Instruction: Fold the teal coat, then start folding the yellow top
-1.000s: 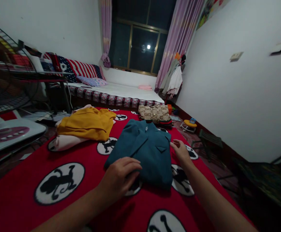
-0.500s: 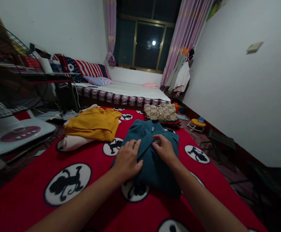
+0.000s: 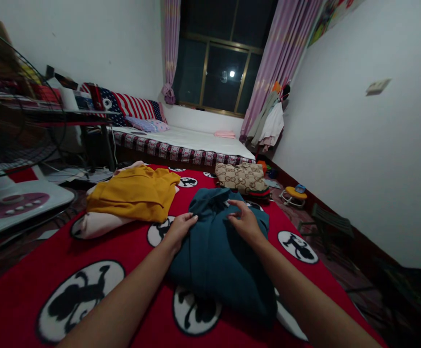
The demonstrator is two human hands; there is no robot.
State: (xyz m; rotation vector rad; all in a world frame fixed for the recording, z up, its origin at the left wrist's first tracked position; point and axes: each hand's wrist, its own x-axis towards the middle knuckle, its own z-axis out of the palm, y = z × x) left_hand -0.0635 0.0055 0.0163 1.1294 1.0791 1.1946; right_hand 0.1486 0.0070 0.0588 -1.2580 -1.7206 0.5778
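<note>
A teal long-sleeved garment, folded into a bundle with its collar at the far end, lies in front of me. My left hand pinches its left edge just below the collar, thumb and fingers together on the cloth. Over the upper right part of the garment is my right hand. Its thumb and index finger are curved and apart, with no cloth visible between them. Whether its other fingers touch the fabric, I cannot tell.
Beneath everything spreads a red blanket with monkey prints. A yellow garment lies on a pale one at left; a folded beige patterned garment sits beyond. A fan stands at far left, a yellow stool at right.
My left hand has moved left and away, from the garment's middle to its left edge. The teal cloth has shifted and its front is smoother. My right hand stays nearly in place.
</note>
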